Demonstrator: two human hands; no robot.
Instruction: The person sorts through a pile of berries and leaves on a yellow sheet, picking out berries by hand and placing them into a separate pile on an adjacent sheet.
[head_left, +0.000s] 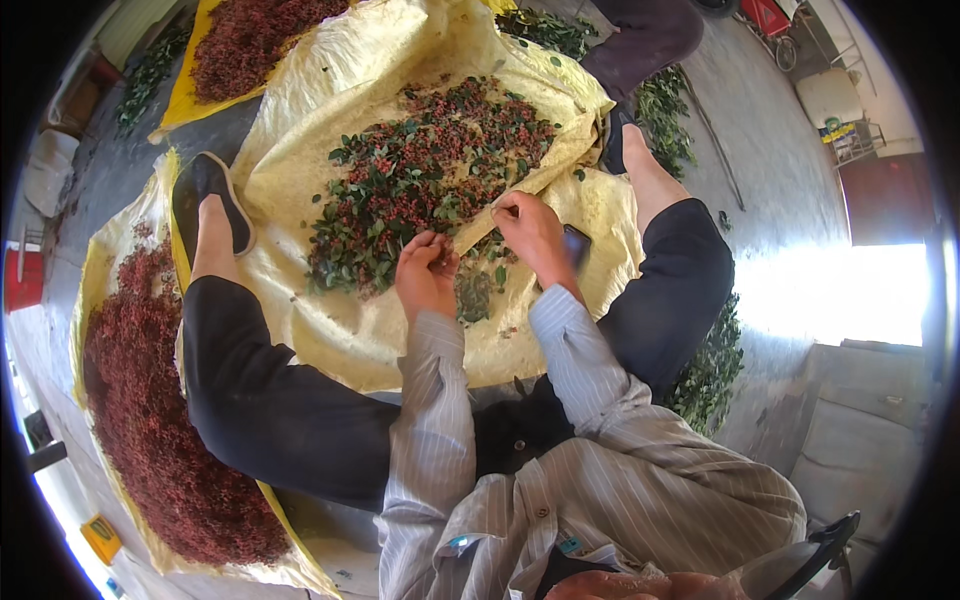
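In front of me a pale yellow woven plastic sheet (330, 337) carries a loose pile of red berry clusters and green leaves (420, 172). My right hand (531, 232) pinches thumb against fingers at a raised, folded edge (551, 157) of this sheet. My left hand (427, 274) is at the pile's near side, fingers curled, close to the lower end of the fold; whether anything is in its fingertips is unclear. A dark smartphone (576, 246) lies on the sheet, partly hidden by my right wrist.
Dark red berries (165, 420) fill a yellow sheet at left, and another heap (240, 45) is at top left. Leafy branches (705, 375) lie at right. Another person's leg (637, 41) reaches in at top right. A thin stick (716, 142) rests on the concrete floor.
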